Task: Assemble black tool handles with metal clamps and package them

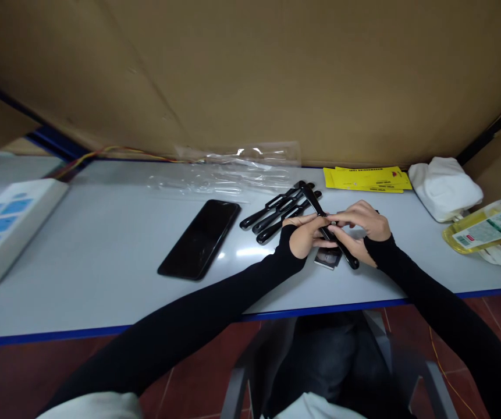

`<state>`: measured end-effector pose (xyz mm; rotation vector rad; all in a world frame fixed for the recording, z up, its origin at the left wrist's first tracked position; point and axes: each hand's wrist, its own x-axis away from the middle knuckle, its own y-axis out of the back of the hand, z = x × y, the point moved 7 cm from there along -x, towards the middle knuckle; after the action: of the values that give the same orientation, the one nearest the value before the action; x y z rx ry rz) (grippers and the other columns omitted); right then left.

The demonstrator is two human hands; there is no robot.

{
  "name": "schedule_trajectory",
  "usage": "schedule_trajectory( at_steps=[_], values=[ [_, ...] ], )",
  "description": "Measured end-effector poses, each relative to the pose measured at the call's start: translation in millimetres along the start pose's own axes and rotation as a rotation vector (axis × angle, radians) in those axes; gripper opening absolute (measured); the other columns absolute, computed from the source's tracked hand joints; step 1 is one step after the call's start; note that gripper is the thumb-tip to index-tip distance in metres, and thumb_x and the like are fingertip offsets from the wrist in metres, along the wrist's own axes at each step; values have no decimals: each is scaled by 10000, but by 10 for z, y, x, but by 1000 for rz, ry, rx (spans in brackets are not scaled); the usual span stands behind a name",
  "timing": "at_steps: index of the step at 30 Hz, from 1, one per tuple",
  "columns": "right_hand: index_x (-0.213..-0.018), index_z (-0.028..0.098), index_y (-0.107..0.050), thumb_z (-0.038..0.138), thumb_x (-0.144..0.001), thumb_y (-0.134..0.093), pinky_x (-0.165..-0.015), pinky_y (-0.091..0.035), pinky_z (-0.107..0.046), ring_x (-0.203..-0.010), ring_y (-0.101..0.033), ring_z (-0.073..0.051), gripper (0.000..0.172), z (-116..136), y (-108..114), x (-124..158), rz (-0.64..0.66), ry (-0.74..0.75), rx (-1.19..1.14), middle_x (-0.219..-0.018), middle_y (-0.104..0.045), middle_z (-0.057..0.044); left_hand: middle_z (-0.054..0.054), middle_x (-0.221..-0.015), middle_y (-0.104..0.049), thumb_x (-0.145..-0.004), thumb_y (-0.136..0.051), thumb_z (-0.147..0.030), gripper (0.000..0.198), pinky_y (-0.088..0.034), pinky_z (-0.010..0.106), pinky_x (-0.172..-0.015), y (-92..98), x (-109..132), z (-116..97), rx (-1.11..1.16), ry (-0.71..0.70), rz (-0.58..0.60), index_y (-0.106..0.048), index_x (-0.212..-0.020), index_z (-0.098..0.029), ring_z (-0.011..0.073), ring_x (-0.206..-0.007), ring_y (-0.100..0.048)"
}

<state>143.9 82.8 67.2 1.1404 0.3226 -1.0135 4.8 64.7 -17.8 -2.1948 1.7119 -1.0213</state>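
A glossy black two-handled tool, which looks like a spokeshave [347,254], is held slanting just above the table in both hands. My left hand [305,234] is closed around its middle from the left. The fingers of my right hand [366,222] pinch at the same middle part from the right, and hide what lies between them. Below the hands lies a small dark and white packet or card [327,258], partly covered. Several similar black spokeshaves [272,214] lie side by side just left of my left hand.
A black phone [200,238] lies to the left. Clear plastic packaging [241,174] and yellow printed cards [366,178] are along the back. On the right are a white cloth [444,186] and a bottle of yellow liquid [490,224]; a white box [12,233] stands far left.
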Motion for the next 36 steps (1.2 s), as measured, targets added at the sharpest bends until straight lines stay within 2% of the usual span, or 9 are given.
schedule_trajectory(
  at_steps=[4,10,19,23,28,30,34,35,36],
  values=[
    [-1011,247,-760,271,-892,-846,-665,-521,-315,-757,-586,-180,149,-44,26,-15,63,2,-14,-776,-711,-5,133,-815,-781,-708,-830,-108,141,-709,466,-684,-8,6,22,-33,15,12,-767,-821,-50,285,-721,-786],
    [-851,229,-679,340,-836,-900,-661,-523,-318,-715,-597,-170,248,-69,44,-8,52,26,39,-738,-688,3,141,-782,-776,-715,-809,-94,126,-702,505,-647,-4,1,21,-35,16,-16,-761,-821,-45,295,-672,-777],
    [-904,226,-674,218,-909,-796,-697,-530,-353,-706,-580,-174,121,48,76,2,20,146,36,-756,-684,-8,129,-798,-779,-766,-759,-58,116,-705,457,-668,-22,21,-17,-2,48,-17,-760,-882,-49,262,-678,-778],
    [-962,231,-689,160,-894,-765,-716,-551,-369,-737,-613,-184,124,72,61,24,62,197,11,-799,-726,-18,136,-782,-778,-775,-752,-62,121,-705,464,-674,-10,9,-7,-15,60,-14,-765,-895,-55,259,-654,-773],
    [-914,248,-713,184,-900,-765,-712,-560,-367,-733,-617,-189,84,100,39,48,124,186,-49,-762,-716,-11,125,-781,-780,-770,-777,-82,126,-703,444,-625,2,0,-16,-29,54,-19,-773,-895,-66,258,-637,-769],
    [-994,255,-733,190,-905,-753,-706,-558,-358,-743,-620,-190,112,114,63,43,109,145,-57,-790,-711,-17,128,-789,-782,-769,-783,-92,124,-702,438,-621,0,-3,-20,-33,45,-7,-777,-890,-65,263,-651,-774],
    [-1360,253,-663,232,-918,-719,-746,-577,-381,-858,-641,-217,446,87,102,24,101,44,28,-981,-702,-61,144,-797,-781,-747,-818,-122,139,-702,451,-645,-37,1,-9,-50,54,43,-776,-868,-67,294,-707,-791],
    [-1327,244,-679,245,-915,-727,-761,-578,-396,-878,-642,-227,414,86,105,21,104,54,47,-985,-694,-69,142,-788,-778,-740,-823,-120,143,-701,454,-643,-42,4,-9,-51,55,42,-774,-864,-67,299,-709,-792],
    [-1204,238,-719,255,-908,-746,-760,-571,-402,-864,-636,-230,297,89,110,19,100,78,57,-935,-683,-64,137,-780,-774,-735,-824,-115,146,-700,458,-642,-45,8,-11,-49,54,37,-773,-864,-67,301,-708,-792]
  ],
)
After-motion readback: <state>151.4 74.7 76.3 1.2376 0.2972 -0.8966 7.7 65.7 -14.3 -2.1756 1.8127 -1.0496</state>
